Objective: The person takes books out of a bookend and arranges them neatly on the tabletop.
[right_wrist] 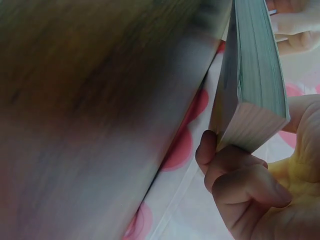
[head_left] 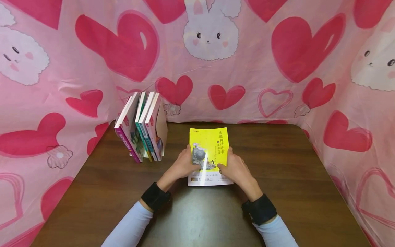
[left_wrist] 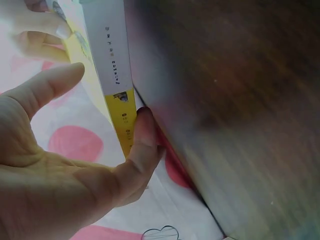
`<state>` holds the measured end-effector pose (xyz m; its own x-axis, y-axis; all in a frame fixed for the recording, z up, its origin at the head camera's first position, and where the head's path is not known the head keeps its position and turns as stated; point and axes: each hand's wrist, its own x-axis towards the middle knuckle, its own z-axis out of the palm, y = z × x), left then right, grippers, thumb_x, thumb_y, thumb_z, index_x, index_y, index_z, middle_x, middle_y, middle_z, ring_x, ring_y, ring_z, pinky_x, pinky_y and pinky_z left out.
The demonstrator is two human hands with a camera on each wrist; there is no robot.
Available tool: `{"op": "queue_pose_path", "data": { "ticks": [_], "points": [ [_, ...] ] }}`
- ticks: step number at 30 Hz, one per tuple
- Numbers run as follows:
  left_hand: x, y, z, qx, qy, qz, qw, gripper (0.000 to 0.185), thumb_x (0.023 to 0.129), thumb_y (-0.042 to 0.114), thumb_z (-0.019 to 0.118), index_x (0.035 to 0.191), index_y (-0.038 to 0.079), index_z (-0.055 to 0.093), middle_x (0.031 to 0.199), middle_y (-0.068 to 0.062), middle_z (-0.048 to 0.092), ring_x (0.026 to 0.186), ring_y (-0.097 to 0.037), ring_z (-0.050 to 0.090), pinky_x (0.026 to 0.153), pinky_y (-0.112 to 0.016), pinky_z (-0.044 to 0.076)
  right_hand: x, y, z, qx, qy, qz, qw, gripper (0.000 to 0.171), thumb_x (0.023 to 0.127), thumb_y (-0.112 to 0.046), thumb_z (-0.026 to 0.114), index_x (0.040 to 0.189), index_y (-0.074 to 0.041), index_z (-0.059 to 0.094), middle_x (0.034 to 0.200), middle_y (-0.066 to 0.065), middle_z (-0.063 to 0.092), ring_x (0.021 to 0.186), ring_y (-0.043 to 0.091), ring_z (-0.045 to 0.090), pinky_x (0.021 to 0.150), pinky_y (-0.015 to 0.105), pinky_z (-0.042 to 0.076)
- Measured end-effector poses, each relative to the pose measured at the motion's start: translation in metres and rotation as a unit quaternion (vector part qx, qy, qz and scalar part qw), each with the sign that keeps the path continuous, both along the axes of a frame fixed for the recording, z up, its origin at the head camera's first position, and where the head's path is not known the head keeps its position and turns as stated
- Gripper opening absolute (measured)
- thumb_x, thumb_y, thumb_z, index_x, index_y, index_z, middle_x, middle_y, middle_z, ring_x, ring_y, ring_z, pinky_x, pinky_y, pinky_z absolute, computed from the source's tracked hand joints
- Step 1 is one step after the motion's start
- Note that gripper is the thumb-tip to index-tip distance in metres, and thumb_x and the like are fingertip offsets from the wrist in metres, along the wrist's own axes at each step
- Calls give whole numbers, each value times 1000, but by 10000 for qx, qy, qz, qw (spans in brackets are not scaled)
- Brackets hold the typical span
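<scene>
A thick paperback book (head_left: 210, 144) with a yellow cover and a white lower band is held face up over the table, its title toward the top right. My left hand (head_left: 183, 165) grips its left side, thumb over the cover and fingers beneath. The right hand (head_left: 237, 168) holds the opposite side in the same way. The left wrist view shows the white-and-yellow spine (left_wrist: 111, 60) beside the left fingers. From the right wrist, the page edges (right_wrist: 260, 60) appear, with curled fingers under the book's corner.
Several upright books (head_left: 140, 130) lean in a row against a beige bookend (head_left: 162, 125) on the left of the dark wooden table (head_left: 277, 178). Pink heart-patterned cloth (head_left: 256, 68) hangs behind the table and along both sides.
</scene>
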<state>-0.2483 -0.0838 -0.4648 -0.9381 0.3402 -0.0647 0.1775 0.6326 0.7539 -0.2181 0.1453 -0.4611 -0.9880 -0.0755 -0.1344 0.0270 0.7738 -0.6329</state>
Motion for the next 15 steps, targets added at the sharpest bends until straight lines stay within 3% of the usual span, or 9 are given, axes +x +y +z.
{"op": "queue_pose_path", "data": {
  "ticks": [5, 9, 15],
  "points": [
    [0, 2, -1, -282, 5, -138, 9995, 97, 86, 12, 86, 158, -11, 25, 144, -29, 51, 127, -42, 49, 111, -56, 41, -1, -1, -1, 10, -103, -56, 9999, 100, 93, -23, 79, 162, 10, 15, 94, 9, 62, 77, 24, 62, 62, 33, 49],
    [-2, 5, -3, -363, -89, -235, 9990, 94, 84, 14, 86, 158, -8, 32, 141, -27, 53, 125, -43, 45, 107, -56, 41, -2, 0, -1, 23, -107, -24, 9999, 98, 93, -22, 79, 161, 10, 16, 93, 8, 62, 77, 24, 63, 63, 33, 50],
    [-2, 12, -4, -614, -266, -314, 9973, 99, 83, 19, 86, 159, -10, 30, 140, -28, 51, 122, -41, 40, 102, -52, 40, -2, 3, -2, 43, -175, -13, 9998, 94, 92, -22, 80, 159, 8, 21, 95, 8, 62, 78, 23, 63, 63, 33, 51]
  ]
}}
